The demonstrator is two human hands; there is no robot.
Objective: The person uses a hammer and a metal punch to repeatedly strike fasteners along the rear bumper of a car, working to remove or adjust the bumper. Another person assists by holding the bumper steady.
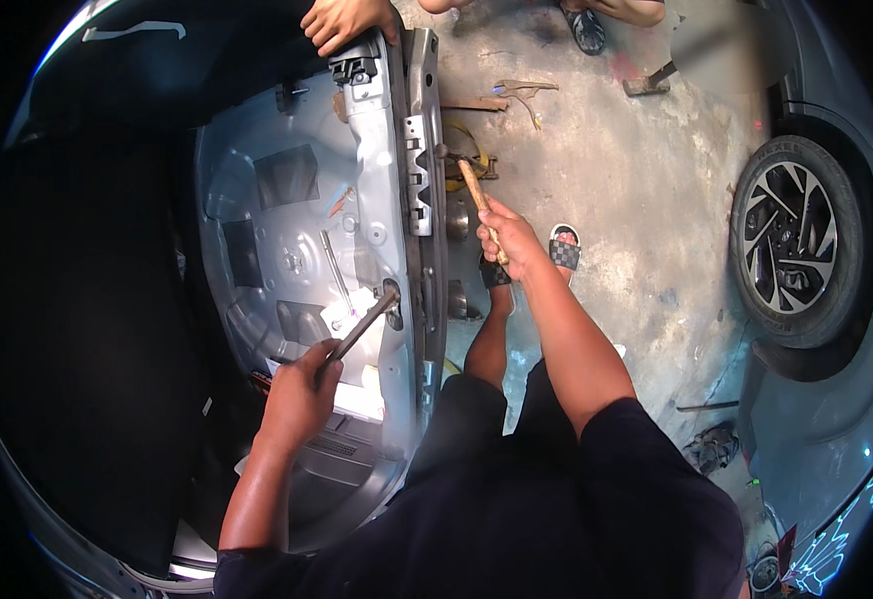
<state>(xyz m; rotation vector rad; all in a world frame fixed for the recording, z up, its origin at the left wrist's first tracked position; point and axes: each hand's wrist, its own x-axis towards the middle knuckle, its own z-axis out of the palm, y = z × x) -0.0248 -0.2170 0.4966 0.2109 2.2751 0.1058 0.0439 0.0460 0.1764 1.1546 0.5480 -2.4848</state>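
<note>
My left hand (pixel 307 389) is closed around a dark metal bar (pixel 363 327). The bar slants up to the right, its far end at an oval hole (pixel 394 311) in the grey car body's rear panel (pixel 377 180). Just outside that panel, my right hand (pixel 509 236) grips a hammer (pixel 471 187) by its light wooden handle. The small hammer head is up near a slotted bracket (pixel 418 180) on the panel's outer side; whether it touches the metal I cannot tell.
Another person's hand (pixel 349 22) rests on the panel's far end. A metal rod (pixel 337 270) lies in the trunk floor (pixel 247 235). On the concrete are locking pliers (pixel 526 92) and a sledgehammer (pixel 646 86). A second car's wheel (pixel 788 240) stands at the right.
</note>
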